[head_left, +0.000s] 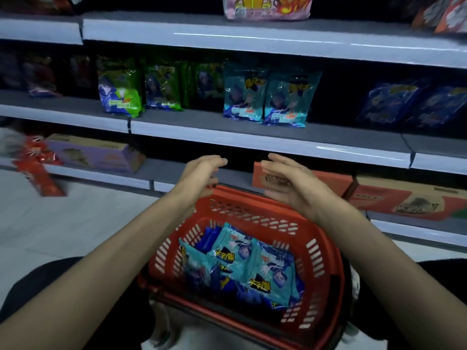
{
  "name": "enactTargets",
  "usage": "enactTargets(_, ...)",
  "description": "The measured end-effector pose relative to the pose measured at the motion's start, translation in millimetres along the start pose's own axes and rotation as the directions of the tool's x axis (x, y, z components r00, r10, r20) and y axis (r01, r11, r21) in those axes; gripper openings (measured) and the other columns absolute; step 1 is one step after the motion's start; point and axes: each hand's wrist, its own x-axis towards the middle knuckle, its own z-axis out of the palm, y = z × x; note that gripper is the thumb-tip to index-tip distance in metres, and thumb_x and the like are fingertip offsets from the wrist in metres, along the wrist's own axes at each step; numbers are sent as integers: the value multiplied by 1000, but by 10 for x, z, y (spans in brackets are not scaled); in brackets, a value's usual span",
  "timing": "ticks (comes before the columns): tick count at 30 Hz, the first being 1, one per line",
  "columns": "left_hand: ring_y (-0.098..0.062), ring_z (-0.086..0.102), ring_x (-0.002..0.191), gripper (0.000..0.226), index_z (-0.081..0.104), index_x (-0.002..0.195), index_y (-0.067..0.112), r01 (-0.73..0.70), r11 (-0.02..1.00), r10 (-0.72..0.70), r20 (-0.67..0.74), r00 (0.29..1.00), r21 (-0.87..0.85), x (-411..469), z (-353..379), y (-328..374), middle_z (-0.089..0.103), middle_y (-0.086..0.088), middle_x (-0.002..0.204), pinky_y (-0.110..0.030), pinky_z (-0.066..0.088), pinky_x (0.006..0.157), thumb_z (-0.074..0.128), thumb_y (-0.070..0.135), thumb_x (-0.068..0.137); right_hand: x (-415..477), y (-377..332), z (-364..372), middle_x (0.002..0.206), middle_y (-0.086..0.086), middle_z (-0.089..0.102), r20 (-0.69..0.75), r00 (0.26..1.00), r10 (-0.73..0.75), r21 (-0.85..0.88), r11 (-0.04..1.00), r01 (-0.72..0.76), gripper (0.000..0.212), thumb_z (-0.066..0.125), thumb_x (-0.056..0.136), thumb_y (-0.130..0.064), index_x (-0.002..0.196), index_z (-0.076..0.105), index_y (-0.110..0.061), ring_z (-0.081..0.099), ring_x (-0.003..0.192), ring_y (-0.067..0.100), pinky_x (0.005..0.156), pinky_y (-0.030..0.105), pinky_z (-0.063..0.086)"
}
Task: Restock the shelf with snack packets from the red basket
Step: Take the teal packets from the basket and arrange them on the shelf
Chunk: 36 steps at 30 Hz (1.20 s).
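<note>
**Head view.** We see the left hand (202,173) and the right hand (290,183) raised side by side above the far rim of the red basket (240,210). The palms face each other and stay apart. The fingers are straight to loosely bent and hold nothing.

Inside the basket the snack packets (252,263) lie in a heap on its bottom, teal ones over dark blue ones.

On the middle shelf (202,122), two teal packets (265,97) stand upright and touching, near the front edge at about mid-length. They appear to carry the same print as the teal ones in the basket. Toward the shelf's left stand green packets (121,94). Toward its right end, well apart from the teal pair, dark blue packets (404,102) lean back. The packets at the far left end are too dim for us to tell apart.

A pink packet (267,7) sits at the front edge of the top shelf. On the bottom shelf, a purple box (96,152) lies left of the hands and an orange box (331,181) lies just behind the right hand.
</note>
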Motion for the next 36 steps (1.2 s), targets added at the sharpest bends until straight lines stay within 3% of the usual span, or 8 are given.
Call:
enactTargets(8, -18, 67, 114, 29, 66, 123, 29, 76, 997, -76, 30, 997, 12, -141, -185, -412, 71, 4, 122, -43, 54, 100, 64, 43, 97, -120, 788, 63, 109, -9, 69, 76, 992, 101, -501, 864, -50, 51, 85, 83, -17, 130, 64, -22, 67, 105, 10, 98, 33, 56)
enactTargets(12, -19, 69, 112, 32, 67, 124, 26, 107, 994, -106, 37, 994, -20, -112, -171, -478, 72, 3, 121, -44, 55, 100, 63, 43, 97, -92, 1402, 7, 122, -1, 69, 72, 976, 204, -908, 417, -21, 53, 84, 85, -32, 132, 64, -19, 69, 104, 16, 88, 28, 58)
enactTargets(15, -18, 69, 111, 36, 66, 127, 24, 112, 993, -111, 59, 992, -29, -84, -122, -480, 73, 3, 121, -43, 56, 100, 64, 43, 97, -147, 1729, -30, 122, 4, 67, 47, 968, 248, -991, 129, 15, 56, 81, 84, -43, 128, 60, -18, 68, 104, 22, 83, 33, 56)
enactTargets(19, -20, 70, 111, 34, 67, 126, 23, 133, 990, -129, 87, 988, -44, -82, -61, -485, 73, 2, 120, -43, 56, 99, 62, 42, 98, -167, 2056, -99, 151, 14, 43, 25, 953, 303, -998, -52, 42, 91, 80, 82, -51, 152, 35, -12, 53, 132, 34, 101, 41, 51)
enactTargets(22, -20, 71, 110, 33, 67, 125, 24, 142, 988, -137, 95, 986, -52, -60, -27, -507, 74, 1, 120, -45, 56, 101, 63, 42, 97, -179, 2169, -133, 164, 13, 23, 49, 942, 333, -982, -157, 106, 90, 77, 89, -38, 158, 26, -11, 38, 142, 38, 105, 47, 50)
enactTargets(26, -20, 72, 109, 33, 67, 126, 23, 148, 988, -143, 98, 985, -42, -49, 23, -538, 75, 0, 119, -48, 55, 103, 64, 41, 98, -180, 2168, -176, 166, 11, 19, 68, 942, 327, -981, -151, 124, 71, 66, 95, -12, 156, 30, -11, 34, 146, 38, 105, 48, 50)
enactTargets(31, -19, 72, 108, 32, 66, 125, 23, 158, 987, -154, 110, 982, -31, -41, 94, -568, 75, 1, 118, -48, 56, 103, 66, 40, 97, -189, 1946, -184, 154, 17, 39, 92, 940, 327, -987, -92, 128, 57, 52, 94, 3, 149, 42, -10, 56, 127, 40, 101, 48, 52)
enactTargets(36, -19, 72, 107, 32, 65, 124, 25, 183, 983, -178, 128, 976, -26, -19, 193, -643, 75, 0, 118, -43, 56, 99, 69, 40, 96, -221, 1602, -201, 163, 10, 37, 143, 953, 268, -989, 10, 145, 80, 47, 99, -1, 166, 11, -27, 44, 145, 32, 111, 40, 41)
